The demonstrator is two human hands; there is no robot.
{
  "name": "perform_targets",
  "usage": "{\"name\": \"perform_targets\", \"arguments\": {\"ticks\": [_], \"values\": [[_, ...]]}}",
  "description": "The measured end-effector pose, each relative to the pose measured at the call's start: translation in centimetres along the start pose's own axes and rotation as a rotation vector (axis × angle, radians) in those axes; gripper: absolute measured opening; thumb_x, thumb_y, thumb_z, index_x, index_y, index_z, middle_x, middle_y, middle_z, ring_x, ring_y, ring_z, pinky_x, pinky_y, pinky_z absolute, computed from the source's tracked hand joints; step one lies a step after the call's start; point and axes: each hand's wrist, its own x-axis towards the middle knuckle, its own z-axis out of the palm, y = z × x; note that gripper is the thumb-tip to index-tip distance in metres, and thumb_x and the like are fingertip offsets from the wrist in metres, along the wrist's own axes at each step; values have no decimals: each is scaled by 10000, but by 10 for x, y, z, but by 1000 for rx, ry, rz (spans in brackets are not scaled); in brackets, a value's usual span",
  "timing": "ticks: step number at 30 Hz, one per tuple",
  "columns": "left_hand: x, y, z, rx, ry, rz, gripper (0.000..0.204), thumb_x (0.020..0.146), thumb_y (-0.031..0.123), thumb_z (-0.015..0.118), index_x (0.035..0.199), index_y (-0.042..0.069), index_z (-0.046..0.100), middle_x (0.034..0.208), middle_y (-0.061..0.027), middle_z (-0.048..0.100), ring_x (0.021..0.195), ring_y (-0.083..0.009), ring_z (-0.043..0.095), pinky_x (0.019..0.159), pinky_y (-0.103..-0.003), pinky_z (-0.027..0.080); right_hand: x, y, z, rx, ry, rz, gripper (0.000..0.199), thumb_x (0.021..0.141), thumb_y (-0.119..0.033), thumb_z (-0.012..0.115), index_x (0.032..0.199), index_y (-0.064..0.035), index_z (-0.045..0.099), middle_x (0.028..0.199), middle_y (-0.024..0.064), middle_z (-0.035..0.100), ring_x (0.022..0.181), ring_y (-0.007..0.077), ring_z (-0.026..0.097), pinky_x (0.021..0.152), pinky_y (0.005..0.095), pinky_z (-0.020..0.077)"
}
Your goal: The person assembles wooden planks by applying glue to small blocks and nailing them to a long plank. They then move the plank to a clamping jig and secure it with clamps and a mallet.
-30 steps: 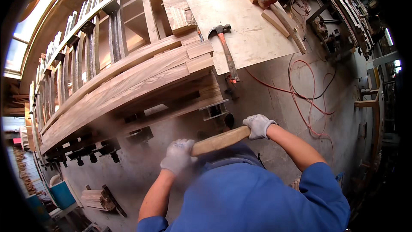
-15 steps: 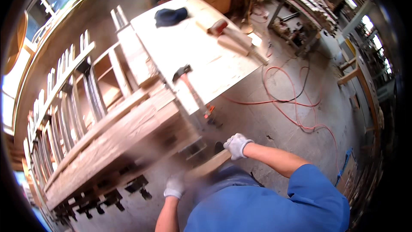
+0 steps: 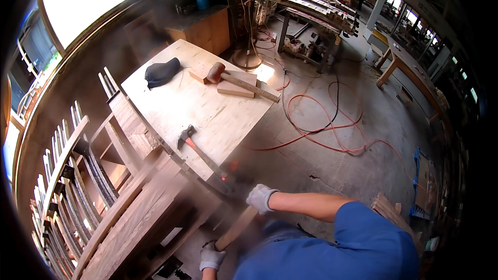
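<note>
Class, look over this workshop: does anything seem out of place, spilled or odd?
The long, thin red hose or cable stands out: it sprawls in loose, overlapping loops across the grey concrete floor, crossing a thin black cable, instead of being coiled, so it might trip someone. No clear spill shows.

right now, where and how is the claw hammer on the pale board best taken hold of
Probably take the claw hammer by the near half of its handle, coming from the person's side: the slim, straight handle slants toward the person, while the head lies farther off. The right hand is nearer than the left, but it grips the wooden bar.
</note>
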Motion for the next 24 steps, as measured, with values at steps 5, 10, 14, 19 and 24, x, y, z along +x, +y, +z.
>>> {"name": "perform_targets", "arguments": {"ticks": [5,10,14,19,24], "values": [[18,4,7,5,14,-35,489,691,243,824,1155,95,777,1129,-205,780,1089,-405,735,992,-489,587,-3,-7,-5,10,-34,19,335,751,-257,802,1056,-119,810,1050,107,813,1007,296,791,837,433,610],[19,2,13,-6,91,-29,408,701,195,777,1096,89,770,1072,-212,778,1057,-429,727,991,-508,580,-3,6,-10,48,55,32,361,719,-264,802,1041,-102,813,1031,128,813,998,318,791,840,438,621],[22,-9,21,27,117,-68,404,709,167,771,1105,88,758,1087,-211,772,1067,-430,723,977,-512,578,-4,13,-17,150,32,31,417,689,-297,817,1045,-80,804,1037,163,802,1006,344,783,861,457,620],[24,-7,21,56,139,-34,400,735,158,773,1127,89,739,1132,-205,753,1100,-436,716,968,-516,580,-28,37,-40,548,-61,140,528,745,-425,842,1096,-32,797,1064,190,795,1019,348,775,873,451,616],[46,-22,45,110,116,-85,446,659,153,836,1094,99,752,1101,-189,781,1092,-416,727,1014,-482,568,-13,54,7,791,-30,257,612,749,-609,877,1050,-79,823,906,152,799,895,329,773,857,423,602]]}}
